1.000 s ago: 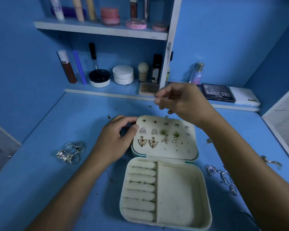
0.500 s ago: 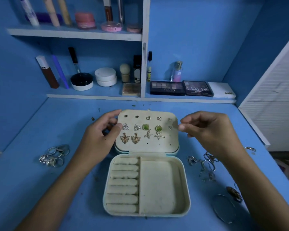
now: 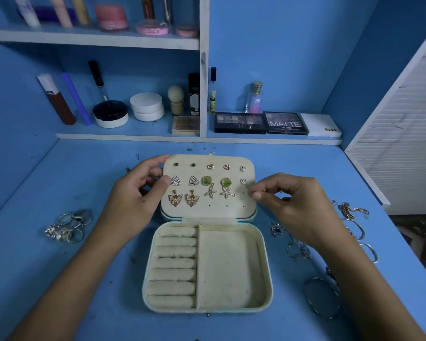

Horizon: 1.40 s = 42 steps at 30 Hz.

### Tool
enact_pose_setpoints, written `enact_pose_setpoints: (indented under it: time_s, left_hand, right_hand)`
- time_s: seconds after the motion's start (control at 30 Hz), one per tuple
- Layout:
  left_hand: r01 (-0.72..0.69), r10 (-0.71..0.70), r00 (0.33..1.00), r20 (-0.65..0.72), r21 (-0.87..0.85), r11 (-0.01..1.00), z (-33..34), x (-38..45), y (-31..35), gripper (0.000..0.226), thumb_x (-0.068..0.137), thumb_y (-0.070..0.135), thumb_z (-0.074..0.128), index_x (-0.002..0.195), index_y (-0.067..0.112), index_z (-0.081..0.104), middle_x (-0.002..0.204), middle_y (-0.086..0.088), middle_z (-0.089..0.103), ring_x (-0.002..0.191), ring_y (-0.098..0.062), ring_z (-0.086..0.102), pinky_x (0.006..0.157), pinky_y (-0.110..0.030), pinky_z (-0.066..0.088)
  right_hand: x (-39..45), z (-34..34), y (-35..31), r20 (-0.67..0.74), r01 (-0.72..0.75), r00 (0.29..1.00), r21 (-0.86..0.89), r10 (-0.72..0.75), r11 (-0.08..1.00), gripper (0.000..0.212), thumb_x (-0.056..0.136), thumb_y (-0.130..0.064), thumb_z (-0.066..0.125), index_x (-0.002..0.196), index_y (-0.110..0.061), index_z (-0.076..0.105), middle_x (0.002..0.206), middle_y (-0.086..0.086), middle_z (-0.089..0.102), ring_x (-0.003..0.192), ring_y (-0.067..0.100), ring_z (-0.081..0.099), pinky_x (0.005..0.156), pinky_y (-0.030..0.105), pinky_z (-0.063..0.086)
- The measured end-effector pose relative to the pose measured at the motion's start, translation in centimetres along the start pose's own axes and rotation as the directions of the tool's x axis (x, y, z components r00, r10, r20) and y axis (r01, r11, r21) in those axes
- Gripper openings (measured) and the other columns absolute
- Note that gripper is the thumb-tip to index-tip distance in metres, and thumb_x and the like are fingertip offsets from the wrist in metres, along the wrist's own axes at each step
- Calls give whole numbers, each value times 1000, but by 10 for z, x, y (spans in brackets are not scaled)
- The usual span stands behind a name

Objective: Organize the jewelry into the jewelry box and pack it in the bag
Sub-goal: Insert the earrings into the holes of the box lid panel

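A loose pile of silver rings (image 3: 68, 226) lies on the blue desk (image 3: 59, 279) well to the left of the jewelry box (image 3: 207, 269), and chains and bracelets (image 3: 354, 225) are scattered on the right, along with a round bangle (image 3: 323, 297) near the right forearm; the right arm crosses over part of that scatter and hides some of it. Behind the box, the low shelf (image 3: 199, 139) carries a black-and-white jar (image 3: 110, 114), a white compact (image 3: 147, 106), a small brush (image 3: 176, 99), a perfume bottle (image 3: 254, 98) and two eyeshadow palettes (image 3: 261, 122). The jewelry box sits open in the middle of the desk, its lid (image 3: 208, 187) tilted up at the far side. The lid's panel holds rows of earrings: studs and small hearts at the top, triangle and green round pairs in the middle, butterfly and starfish drops below. The base has ring rolls (image 3: 174, 268) in its left compartment and a bare tray (image 3: 228, 269) on its right. The left hand (image 3: 135, 195) grips the lid's left edge, thumb on the panel and fingers curled behind. The right hand (image 3: 293, 205) hovers at the lid's right edge with thumb and forefinger pinched together; whatever they pinch is too small to make out.
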<state>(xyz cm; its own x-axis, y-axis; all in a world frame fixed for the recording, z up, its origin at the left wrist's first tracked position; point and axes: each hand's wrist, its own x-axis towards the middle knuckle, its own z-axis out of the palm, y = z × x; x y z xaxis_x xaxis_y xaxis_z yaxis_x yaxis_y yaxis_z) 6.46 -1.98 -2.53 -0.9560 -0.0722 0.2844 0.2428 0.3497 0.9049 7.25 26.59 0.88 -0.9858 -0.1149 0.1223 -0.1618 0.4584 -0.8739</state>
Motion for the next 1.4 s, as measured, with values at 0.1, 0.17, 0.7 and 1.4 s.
enact_pose_setpoints:
  time_s: [0.1, 0.17, 0.7, 1.4]
  left_hand:
    - [-5, 5, 1000, 1, 4, 1000, 0, -1, 1, 37, 84, 32, 61, 119, 44, 61, 98, 6, 69, 100, -16, 66, 94, -35, 51]
    - [-6, 6, 1000, -2, 8, 1000, 0, -1, 1, 37, 84, 31, 61, 119, 44, 61, 99, 5, 69, 101, -16, 66, 95, -36, 51]
    - [-18, 18, 1000, -4, 26, 999, -1, -2, 3, 38, 86, 31, 60, 122, 40, 61, 102, 3, 70, 101, -14, 67, 96, -41, 52]
    - [-27, 27, 1000, -12, 23, 999, -1, -4, 7, 38, 86, 29, 61, 121, 43, 60, 97, 11, 70, 97, -11, 66, 88, -29, 51]
  right_hand:
    - [-2, 1, 0, 15, -8, 1000, 26, 8, 1000, 15, 86, -18, 77, 79, -32, 78, 87, -9, 73, 78, 18, 65, 66, 30, 52]
    - [-3, 2, -1, 25, 4, 1000, 40, -5, 999, 15, 85, -16, 78, 79, -29, 78, 86, -10, 73, 74, 17, 64, 61, 25, 49]
    - [-3, 11, -7, -15, 58, 998, 27, -57, 998, 25, 83, -14, 79, 91, -24, 58, 78, -15, 73, 69, 15, 59, 64, 13, 42]
    - [1, 14, 3, -96, 76, 993, 31, -73, 997, 34, 79, -23, 83, 95, -36, 56, 91, -16, 64, 66, 9, 58, 59, 16, 44]
